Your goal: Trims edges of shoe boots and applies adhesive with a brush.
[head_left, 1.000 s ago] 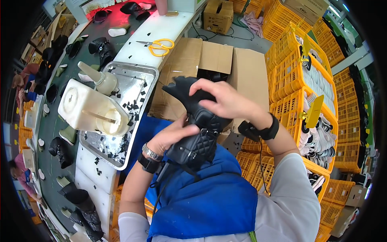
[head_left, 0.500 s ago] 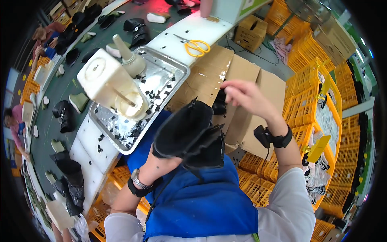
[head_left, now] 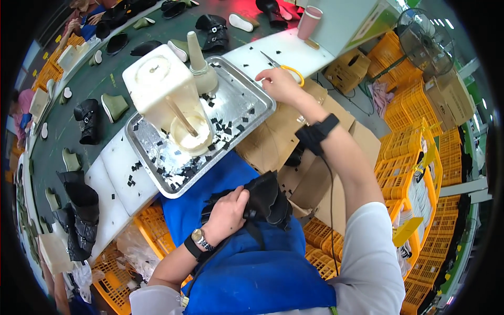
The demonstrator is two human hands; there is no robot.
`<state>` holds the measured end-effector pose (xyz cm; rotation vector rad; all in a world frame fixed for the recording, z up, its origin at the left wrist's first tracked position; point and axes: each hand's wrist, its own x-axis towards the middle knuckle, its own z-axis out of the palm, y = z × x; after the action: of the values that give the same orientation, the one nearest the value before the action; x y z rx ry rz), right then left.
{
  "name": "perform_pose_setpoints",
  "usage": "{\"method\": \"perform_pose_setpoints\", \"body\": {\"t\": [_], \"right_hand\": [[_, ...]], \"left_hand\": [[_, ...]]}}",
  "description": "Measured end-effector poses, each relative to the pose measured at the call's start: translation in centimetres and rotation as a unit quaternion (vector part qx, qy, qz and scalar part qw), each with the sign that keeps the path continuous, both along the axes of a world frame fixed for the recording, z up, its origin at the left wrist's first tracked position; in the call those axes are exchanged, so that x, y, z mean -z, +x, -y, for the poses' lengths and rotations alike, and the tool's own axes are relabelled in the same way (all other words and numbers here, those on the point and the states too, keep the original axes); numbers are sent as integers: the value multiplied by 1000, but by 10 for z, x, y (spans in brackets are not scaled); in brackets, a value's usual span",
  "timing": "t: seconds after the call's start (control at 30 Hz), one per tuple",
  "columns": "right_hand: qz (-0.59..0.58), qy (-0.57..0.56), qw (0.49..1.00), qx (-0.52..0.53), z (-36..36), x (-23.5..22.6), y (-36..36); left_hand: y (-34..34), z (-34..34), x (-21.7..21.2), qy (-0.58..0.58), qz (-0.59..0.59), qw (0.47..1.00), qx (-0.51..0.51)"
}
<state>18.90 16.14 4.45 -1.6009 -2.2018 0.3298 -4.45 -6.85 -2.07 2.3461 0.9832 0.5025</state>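
Since half a second ago the right hand has left the black boot and stretched far out to the white bench, where it now rests on the yellow-handled scissors. The boot has dropped from chest height into the lap, on the blue apron.

Left hand: fingers curled and clamped on the boot's upper, near the body. Right hand: fingers bent over the scissor handles; whether they are through the loops I cannot tell.

Steel tray with black scraps and a white glue container sits just left of the scissors.

Judgement: seat fingers fully in the loops before lifting, keep the blades closed and pointed away while travelling back, and hold the boot steady with the left hand so the trimming edge stays exposed.
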Motion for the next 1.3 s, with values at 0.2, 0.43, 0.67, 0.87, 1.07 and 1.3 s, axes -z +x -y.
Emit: {"method": "perform_pose_setpoints", "body": {"t": [0.2,0.43,0.67,0.87,1.07,1.3], "right_hand": [[75,-10,978,193,-64,56,53],[114,-80,960,242,-67,67,70],[-320,-157,892,278,28,80,136],[-497,-121,818,263,244,25,130],[-546,-202,769,263,360,1,67],[-507,-266,783,244,378,-9,45]], "left_hand": [[-13,-8,0,-95,43,994,29],[-9,-15,9,-135,35,988,-70],[26,-29,-11,45,129,988,-69],[51,-43,43,29,228,969,-85],[83,-50,23,143,267,951,-64],[91,-40,10,250,251,933,-57]]}}
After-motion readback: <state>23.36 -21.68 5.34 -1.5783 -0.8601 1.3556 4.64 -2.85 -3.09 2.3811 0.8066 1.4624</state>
